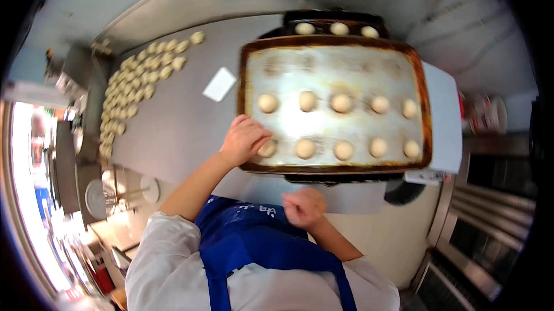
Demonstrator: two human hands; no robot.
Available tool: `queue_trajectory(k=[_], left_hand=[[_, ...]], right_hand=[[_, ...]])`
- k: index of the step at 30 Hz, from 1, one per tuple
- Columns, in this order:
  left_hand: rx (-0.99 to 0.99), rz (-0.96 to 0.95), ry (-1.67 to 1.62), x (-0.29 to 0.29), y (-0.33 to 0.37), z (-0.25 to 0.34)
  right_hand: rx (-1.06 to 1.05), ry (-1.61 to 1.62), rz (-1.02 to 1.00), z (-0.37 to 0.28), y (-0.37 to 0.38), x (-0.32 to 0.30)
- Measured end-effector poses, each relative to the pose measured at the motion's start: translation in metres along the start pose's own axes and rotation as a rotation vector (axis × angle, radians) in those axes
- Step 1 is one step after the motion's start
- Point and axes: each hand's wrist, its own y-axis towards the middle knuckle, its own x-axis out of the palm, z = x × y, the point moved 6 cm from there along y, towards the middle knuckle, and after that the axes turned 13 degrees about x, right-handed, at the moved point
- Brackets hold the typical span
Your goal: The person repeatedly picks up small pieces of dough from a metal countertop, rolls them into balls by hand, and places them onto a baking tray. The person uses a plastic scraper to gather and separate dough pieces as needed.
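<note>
A large rimmed baking tray [248, 80] lies in front of me, with two rows of round dough balls [341, 103] spaced across its middle and near side. My left hand [245, 139] reaches over the tray's left rim. Its fingers are drawn together on the dough ball [267, 149] at the near left corner and partly cover it. Between the tray and the blue apron [254, 227] is my right hand [304, 207], its fingers curled in. Motion blurs this hand, and whatever it may hold is hidden.
Many small dough pieces [144, 71] lie in rows at the table's [184, 132] far left. A white rectangular card or scraper [220, 84] rests left of the tray. Behind, another dark tray [381, 22] carries dough balls. A metal rack or oven front [490, 207] stands at right.
</note>
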Motion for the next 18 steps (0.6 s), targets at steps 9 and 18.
queue_trajectory(k=[9, 18], left_hand=[[-0.629, -0.306, 0.085, -0.083, -0.315, -0.060], [-0.610, -0.168, 0.036, -0.099, -0.421, -0.231]], right_hand=[[0.641, 0.299, -0.495, 0.007, 0.003, 0.278], [1.020, -0.645, 0.175, 0.196, 0.182, 0.416]])
